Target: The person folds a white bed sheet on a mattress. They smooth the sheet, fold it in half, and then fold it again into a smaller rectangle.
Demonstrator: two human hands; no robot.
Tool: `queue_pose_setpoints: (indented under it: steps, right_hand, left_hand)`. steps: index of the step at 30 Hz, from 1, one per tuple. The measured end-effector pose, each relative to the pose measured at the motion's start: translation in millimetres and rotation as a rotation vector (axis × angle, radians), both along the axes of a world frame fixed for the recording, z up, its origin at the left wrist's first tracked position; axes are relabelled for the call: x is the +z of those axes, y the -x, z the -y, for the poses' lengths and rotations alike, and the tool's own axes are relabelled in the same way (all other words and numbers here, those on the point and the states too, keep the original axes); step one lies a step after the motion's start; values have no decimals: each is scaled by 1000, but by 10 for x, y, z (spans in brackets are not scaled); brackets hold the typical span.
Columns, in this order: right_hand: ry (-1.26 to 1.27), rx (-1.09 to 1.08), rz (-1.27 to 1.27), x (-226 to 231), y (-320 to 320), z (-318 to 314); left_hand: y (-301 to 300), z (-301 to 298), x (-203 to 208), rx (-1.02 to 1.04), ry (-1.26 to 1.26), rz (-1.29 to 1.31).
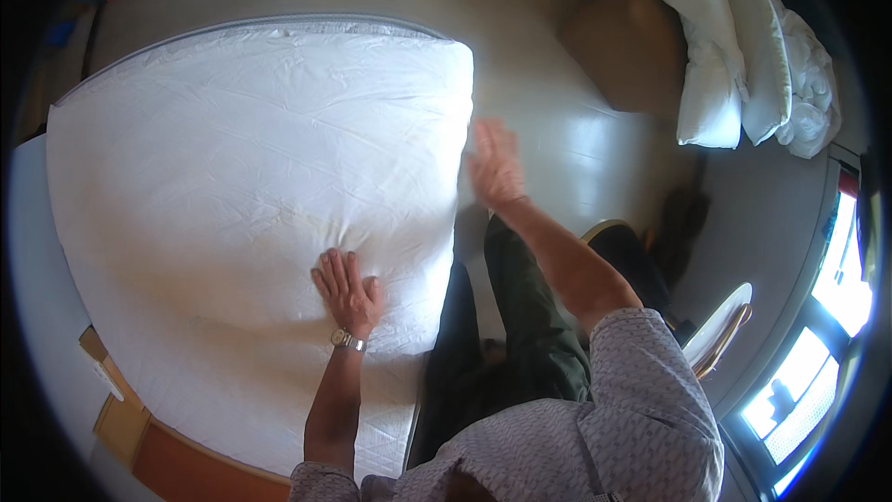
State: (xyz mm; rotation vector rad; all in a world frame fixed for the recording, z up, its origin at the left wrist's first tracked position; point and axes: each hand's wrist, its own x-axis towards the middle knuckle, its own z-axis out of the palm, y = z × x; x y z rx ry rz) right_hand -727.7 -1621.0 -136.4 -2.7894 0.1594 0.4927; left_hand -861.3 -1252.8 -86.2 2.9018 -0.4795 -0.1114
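Note:
A mattress (pixel 204 149) in a wrinkled white cover fills the left and middle of the view. My left hand (pixel 347 293) lies flat on its top near the right side, fingers spread, with a metal wristwatch (pixel 347 341) on the wrist. Just off the mattress's right edge is my right hand (pixel 495 167), its fingers stretched out and slightly blurred. Nothing shows in either hand. Whether the right hand touches the mattress's side, I cannot tell.
White pillows (pixel 711 56) stand at the upper right beside a brown box-like thing (pixel 627 46). A dark stool-like seat (pixel 623 256) is right of my legs. A wooden headboard (pixel 186 460) borders the mattress at lower left. Windows (pixel 790 390) are at the right.

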Motion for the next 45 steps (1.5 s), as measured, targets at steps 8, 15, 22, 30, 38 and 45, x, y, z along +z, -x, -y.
queue_pose_setpoints:
  steps: [8, 15, 22, 30, 38, 45]
  right_hand:
    - [-363, -77, 630, 669, -128, -809]
    - [-546, 292, 381, 586, 293, -1970]
    - [-556, -428, 499, 318, 809, -1260]
    - [-1430, -1107, -251, -413, 2451, -1924]
    - [-879, -1263, -607, -858, 2363, -1314]
    - [-1426, -835, 522, -203, -23, -611]
  left_hand:
    - [148, -55, -31, 41, 48, -36]
    - [297, -100, -59, 81, -12, -7]
    - [303, -66, -176, 91, -20, 35]
    - [311, -30, -207, 17, -81, 4]
    - [288, 9, -175, 6, -107, 7]
    - [319, -67, -203, 11, -121, 10]
